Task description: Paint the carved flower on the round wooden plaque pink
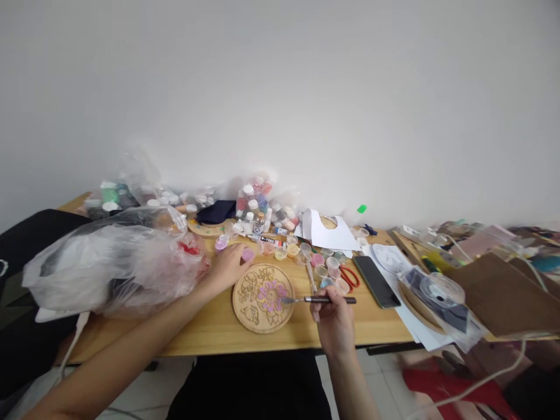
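Note:
My right hand (pixel 333 319) grips the dark handle of a palette knife (pixel 326 300). The knife's metal blade points left, its tip over the pink-purple flower on a round wooden board (pixel 242 318). The board lies flat on the table, carved with outlines of flowers and leaves; only the large flower shows colour. Above the board's upper left edge, my left hand (pixel 228 267) has its fingers closed at the side of a small cup of purple paste (pixel 248 255). An open cup with purple in it (pixel 221 242) stands just beyond that hand.
Several small colour cups (pixel 305 251) crowd behind the board, near red-handled scissors (pixel 350 279) and a B-7000 glue tube (pixel 268 240). A phone (pixel 377 282) lies right. Plastic bags (pixel 114 262) fill the left; bottles (pixel 248 221) stand at the back. A spool (pixel 441 290) sits far right.

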Available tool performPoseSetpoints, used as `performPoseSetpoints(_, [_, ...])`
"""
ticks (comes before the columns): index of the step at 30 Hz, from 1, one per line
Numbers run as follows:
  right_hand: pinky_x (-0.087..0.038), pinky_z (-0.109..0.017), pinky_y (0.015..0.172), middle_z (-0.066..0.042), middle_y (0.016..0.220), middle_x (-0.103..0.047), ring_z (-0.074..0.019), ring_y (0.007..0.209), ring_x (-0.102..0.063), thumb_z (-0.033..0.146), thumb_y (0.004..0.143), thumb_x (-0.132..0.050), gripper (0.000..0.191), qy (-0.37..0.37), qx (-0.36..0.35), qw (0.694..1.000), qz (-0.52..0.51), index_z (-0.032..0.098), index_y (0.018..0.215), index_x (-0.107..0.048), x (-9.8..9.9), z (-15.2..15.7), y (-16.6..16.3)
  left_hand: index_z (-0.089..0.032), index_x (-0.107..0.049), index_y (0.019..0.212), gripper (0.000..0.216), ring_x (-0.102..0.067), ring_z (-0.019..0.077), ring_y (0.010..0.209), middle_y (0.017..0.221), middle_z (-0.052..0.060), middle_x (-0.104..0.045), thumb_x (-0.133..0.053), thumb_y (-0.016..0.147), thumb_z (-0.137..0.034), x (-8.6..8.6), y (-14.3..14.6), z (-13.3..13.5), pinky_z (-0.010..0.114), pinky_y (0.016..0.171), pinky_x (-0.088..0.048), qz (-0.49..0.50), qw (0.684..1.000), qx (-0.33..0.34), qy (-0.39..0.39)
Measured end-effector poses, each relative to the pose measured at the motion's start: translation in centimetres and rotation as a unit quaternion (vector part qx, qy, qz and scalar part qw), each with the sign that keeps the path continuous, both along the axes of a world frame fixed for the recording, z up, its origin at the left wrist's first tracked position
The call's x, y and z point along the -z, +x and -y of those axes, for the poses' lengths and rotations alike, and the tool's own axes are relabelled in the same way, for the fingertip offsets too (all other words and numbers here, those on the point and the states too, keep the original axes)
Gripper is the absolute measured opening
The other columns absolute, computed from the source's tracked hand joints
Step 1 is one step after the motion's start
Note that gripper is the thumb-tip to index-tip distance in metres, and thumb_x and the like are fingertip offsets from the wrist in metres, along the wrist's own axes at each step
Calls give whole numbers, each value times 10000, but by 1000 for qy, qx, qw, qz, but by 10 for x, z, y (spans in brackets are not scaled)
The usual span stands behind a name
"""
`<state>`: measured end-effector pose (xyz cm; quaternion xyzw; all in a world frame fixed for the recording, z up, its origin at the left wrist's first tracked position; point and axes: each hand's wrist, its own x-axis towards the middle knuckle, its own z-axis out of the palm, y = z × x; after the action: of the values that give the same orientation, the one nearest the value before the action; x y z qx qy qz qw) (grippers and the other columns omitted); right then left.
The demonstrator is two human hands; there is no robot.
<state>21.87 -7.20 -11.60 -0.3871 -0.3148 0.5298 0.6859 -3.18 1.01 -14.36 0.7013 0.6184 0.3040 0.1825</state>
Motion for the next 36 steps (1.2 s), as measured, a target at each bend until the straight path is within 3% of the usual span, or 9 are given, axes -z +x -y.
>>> performPoseSetpoints(3, [-415, -178, 356, 30, 480, -605, -95, 373, -529, 495, 742, -907, 380, 20, 9, 999, 25, 197, 632, -698, -18, -2, -4, -205, -656, 1014, 122, -763, 299, 1029, 1056, 87, -776, -639, 904, -157, -10, 2, 10, 457, 929, -616, 38, 998, 25, 39])
performPoseSetpoints(6, [-465, -203, 414, 15, 571, -671, -105, 420, -583, 449, 795, -884, 316, 62, 9, 996, 66, 203, 668, -730, -38, 1, -8, -221, -649, 1111, 232, -766, 280, 1043, 1094, 75, -778, -643, 884, -173, -26, 5, 27, 440, 924, -639, 92, 980, 89, 152])
performPoseSetpoints(8, [-483, -217, 445, 20, 596, -669, -105, 444, -586, 427, 850, -845, 276, 114, 7, 988, 106, 210, 707, -752, -52, 5, -10, -243, -638, 1199, 288, -760, 278, 1113, 1179, 81, -773, -658, 915, -200, -38, 8, 39, 448, 972, -644, 88, 967, 123, 204])
performPoseSetpoints(11, [-560, -249, 539, 13, 730, -719, -129, 566, -673, 322, 928, -777, 111, 158, -8, 969, 192, 234, 861, -780, -70, 16, -7, -286, -625, 1237, 306, -777, 259, 1040, 1130, 57, -778, -660, 945, -199, -54, 12, 53, 419, 910, -668, 64, 950, 145, 268])
performPoseSetpoints(13, [-606, -271, 609, -7, 806, -751, -148, 657, -722, 214, 937, -734, 53, 202, -22, 937, 284, 239, 951, -778, -82, 23, -3, -307, -628, 1258, 316, -780, 256, 1006, 1108, 51, -782, -692, 963, -215, -61, 15, 59, 405, 874, -678, 54, 941, 163, 290])
performPoseSetpoints(16, [-633, -303, 640, -37, 832, -778, -195, 751, -764, 112, 891, -703, 172, 251, -34, 879, 405, 230, 1000, -766, -101, 31, 7, -309, -643, 1278, 328, -778, 253, 996, 1098, 53, -785, -712, 970, -220, -67, 19, 62, 398, 873, -684, 51, 933, 190, 302])
performPoseSetpoints(21, [-634, -284, 680, -16, 863, -809, -183, 765, -783, 50, 834, -726, 278, 237, -51, 829, 504, 251, 1025, -754, -127, 40, 16, -298, -641, 1274, 339, -778, 235, 1012, 1107, 44, -775, -659, 966, -158, -70, 24, 60, 382, 893, -678, 40, 931, 208, 298])
performPoseSetpoints(30, [-529, -229, 472, 36, 682, -747, -117, 522, -637, 192, 889, -787, 84, 239, 21, 807, 540, 271, 868, -768, -136, 25, -2, -235, -630, 1180, 266, -776, 208, 949, 1018, 51, -772, -782, 962, -219, -69, 33, 60, 328, 832, -675, 57, 906, 178, 380])
performPoseSetpoints(36, [-543, -216, 491, 62, 703, -756, -85, 493, -608, 138, 907, -753, 136, 267, 13, 802, 535, 265, 869, -720, -135, 13, -12, -238, -634, 1149, 240, -776, 190, 962, 1052, 53, -770, -795, 972, -229, -69, 36, 69, 325, 857, -685, 68, 910, 147, 383])
